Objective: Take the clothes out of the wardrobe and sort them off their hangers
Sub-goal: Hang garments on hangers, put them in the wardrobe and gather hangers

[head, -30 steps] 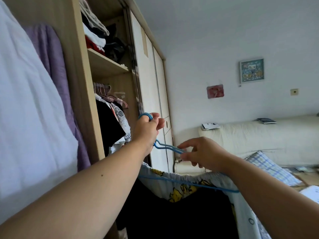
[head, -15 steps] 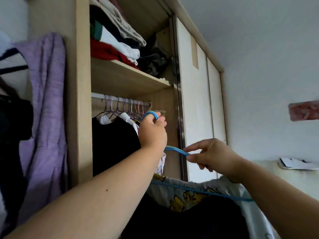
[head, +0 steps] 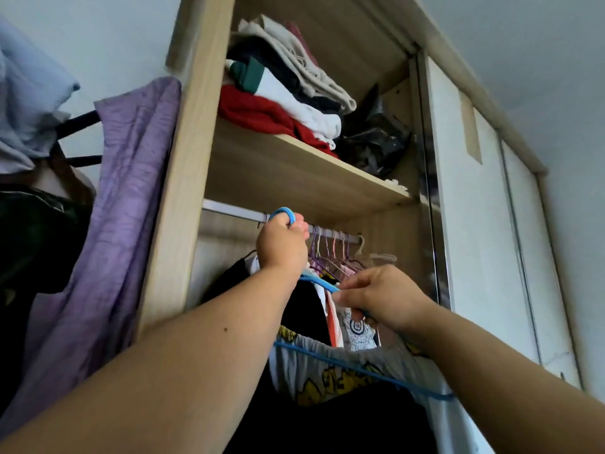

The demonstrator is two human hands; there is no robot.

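my left hand (head: 282,245) is up at the rail (head: 229,209), fingers curled tight round the hook of the blue hanger (head: 357,369). the hook loops out at twelve o'clock of my fist, right against the rail; i cannot tell whether it sits over the rail or only beside it. my right hand (head: 383,299), at four o'clock of the left, pinches the hanger's sloping shoulder between thumb and curled fingers.

the hanger is thin and bright blue. its bottom bar runs on a slant below both hands, from eight o'clock down to four o'clock. over that bar hangs the printed garment (head: 314,360): pale grey-white cloth, bunched and wrinkled, with a yellow cartoon print outlined in black. black cloth hangs beneath it.

all this is inside the open pale-wood wardrobe (head: 178,198). at three o'clock of my left hand a row of purple and pink hangers (head: 330,253) crowds the rail, with a black garment (head: 304,309) and patterned pieces below them. at twelve o'clock, on the shelf (head: 294,168), sits a folded stack (head: 278,103) of red, white, green and beige. a purple cloth (head: 114,208) hangs at nine o'clock, outside the wardrobe's side.
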